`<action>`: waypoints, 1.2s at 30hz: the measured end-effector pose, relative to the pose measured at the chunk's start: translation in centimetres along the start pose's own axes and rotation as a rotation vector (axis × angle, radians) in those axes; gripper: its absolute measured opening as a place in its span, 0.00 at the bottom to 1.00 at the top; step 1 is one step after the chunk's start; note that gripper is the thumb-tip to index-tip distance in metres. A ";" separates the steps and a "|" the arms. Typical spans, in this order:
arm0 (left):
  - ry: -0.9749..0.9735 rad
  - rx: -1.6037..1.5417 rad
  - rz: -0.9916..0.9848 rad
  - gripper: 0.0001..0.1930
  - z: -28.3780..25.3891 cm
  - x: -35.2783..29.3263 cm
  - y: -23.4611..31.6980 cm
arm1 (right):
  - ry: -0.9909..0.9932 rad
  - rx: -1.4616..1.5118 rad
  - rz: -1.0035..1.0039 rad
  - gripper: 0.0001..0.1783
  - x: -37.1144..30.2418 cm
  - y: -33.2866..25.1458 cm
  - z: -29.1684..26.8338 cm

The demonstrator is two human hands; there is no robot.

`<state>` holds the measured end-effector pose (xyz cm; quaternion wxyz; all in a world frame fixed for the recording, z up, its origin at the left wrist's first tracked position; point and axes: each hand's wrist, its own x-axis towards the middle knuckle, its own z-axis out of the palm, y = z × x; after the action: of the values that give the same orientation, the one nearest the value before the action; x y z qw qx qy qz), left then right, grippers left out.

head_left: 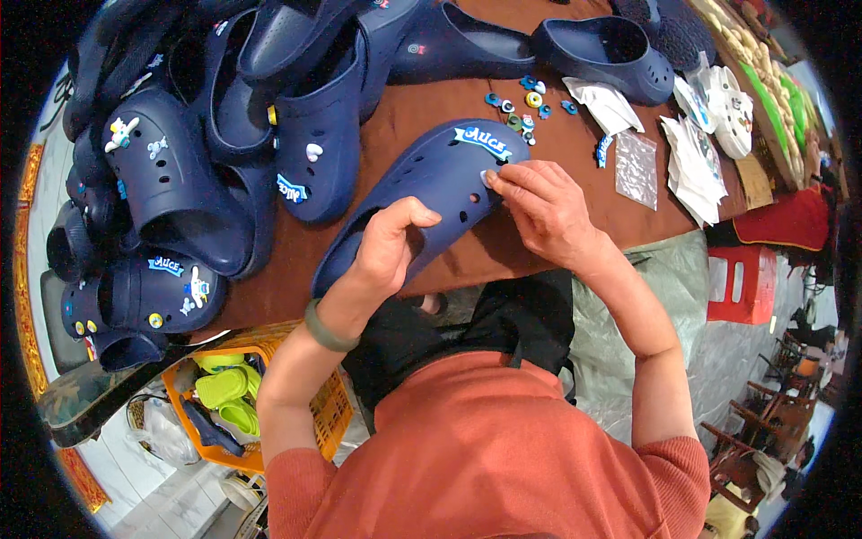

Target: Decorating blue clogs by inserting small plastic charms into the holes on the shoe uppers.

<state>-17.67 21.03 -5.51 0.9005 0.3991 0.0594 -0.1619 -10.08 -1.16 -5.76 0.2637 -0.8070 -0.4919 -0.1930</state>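
Observation:
A navy clog (440, 171) with round holes lies across the brown tabletop in front of me, a blue-and-white lettered charm (483, 142) fixed near its toe. My left hand (388, 244) grips the clog's near side, thumb on top, the other fingers mostly hidden. At the upper's right part, my right hand (544, 208) pinches a small whitish piece (486, 178) against the clog beside the open holes. Its exact kind is too small to tell. Beyond the toe lie several small blue, yellow and white shoe charms (533, 99) and a single blue charm (602, 151).
Many navy clogs (171, 171) pile up at the left, some decorated. White packets (691, 166) and a clear plastic bag (637, 169) lie at the right, near a white clog (729, 108). Below stand an orange crate (330, 413) with green clogs and a red stool (743, 283).

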 end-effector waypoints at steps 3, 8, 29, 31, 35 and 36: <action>-0.011 -0.005 0.010 0.16 0.3 0.0 0.0 | -0.004 0.006 0.006 0.25 -0.3 0.1 0.0; -0.038 -0.006 0.087 0.17 0.3 0.1 -0.5 | -0.017 -0.010 0.004 0.25 -0.5 0.2 0.2; 0.105 0.094 -0.009 0.13 0.3 0.3 -0.2 | 0.097 -0.082 0.099 0.32 -2.5 -1.3 2.3; 0.132 0.081 -0.044 0.12 0.1 0.3 -0.2 | 0.135 -0.006 0.115 0.30 -2.5 -1.0 2.4; 0.135 0.100 -0.048 0.12 -0.3 0.5 -0.1 | 0.238 0.032 0.106 0.24 -1.6 3.7 1.9; 0.134 0.123 -0.031 0.11 -0.7 0.4 -0.2 | 0.261 -0.029 0.189 0.21 -0.4 4.9 2.0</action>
<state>-17.34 21.27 -6.20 0.8658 0.4625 0.1156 -0.1522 -5.73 -2.09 -8.73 0.3310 -0.8214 -0.3724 -0.2776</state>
